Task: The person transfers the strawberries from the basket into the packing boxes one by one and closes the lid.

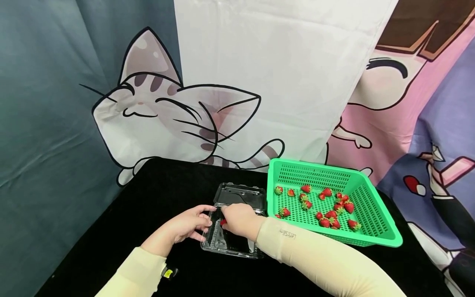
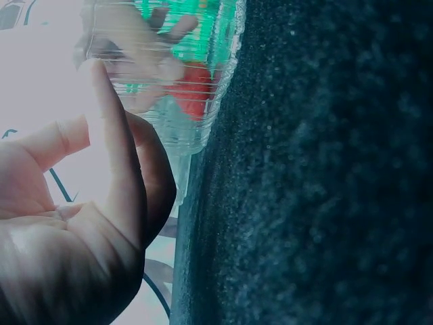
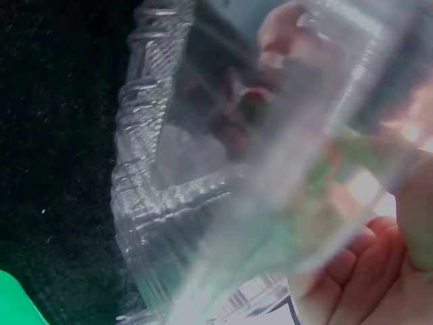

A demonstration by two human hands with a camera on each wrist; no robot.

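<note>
A clear plastic clamshell box (image 1: 231,251) lies on the black cloth, its lid (image 1: 243,194) folded back at the far side. My right hand (image 1: 241,218) reaches down into the box and pinches a strawberry (image 1: 223,222). The same red fruit shows through the ribbed wall in the left wrist view. At the left wall my left hand (image 1: 187,225) has its fingers spread loosely, with the fingertips (image 2: 95,68) touching the plastic. In the right wrist view the box's wavy rim (image 3: 145,135) covers much of the right hand.
A green perforated basket (image 1: 319,165) stands close to the right of the box and holds several strawberries (image 1: 349,207). My right forearm passes in front of the basket's near left corner. Behind the table hangs a printed cloth (image 1: 285,62) with cartoon figures.
</note>
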